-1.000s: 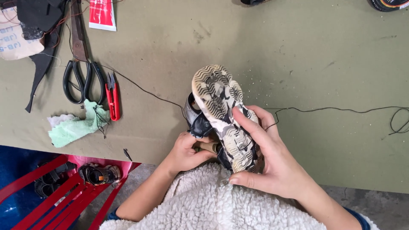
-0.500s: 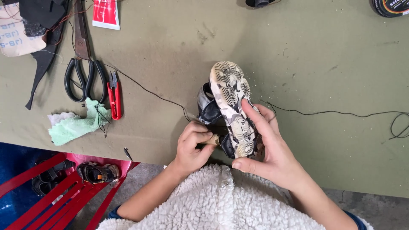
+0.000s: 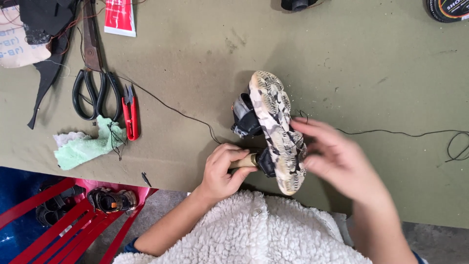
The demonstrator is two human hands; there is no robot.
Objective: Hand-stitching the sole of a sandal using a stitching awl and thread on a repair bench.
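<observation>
A small sandal (image 3: 274,128) with a camouflage-patterned sole and black straps stands on edge at the near side of the olive table (image 3: 195,58), sole facing right. My left hand (image 3: 222,168) grips a tool with a wooden handle and brass collar (image 3: 245,161) pressed into the sandal's strap side. My right hand (image 3: 337,159) is blurred, fingers spread, just right of the sole and touching or barely off it. A black thread (image 3: 171,108) runs from the sandal across the table to the left, and another black thread (image 3: 405,133) trails right.
Black-handled scissors (image 3: 93,83) and red thread snips (image 3: 130,115) lie at the left, beside a green cloth (image 3: 83,146). A red-and-white packet (image 3: 120,17) and dark leather scraps (image 3: 44,29) sit at the far left. Below the table, a red rack (image 3: 63,220) holds small sandals.
My right hand has come off the sole and opened, drifting right. The sandal stands more upright. My left hand stays on the tool handle.
</observation>
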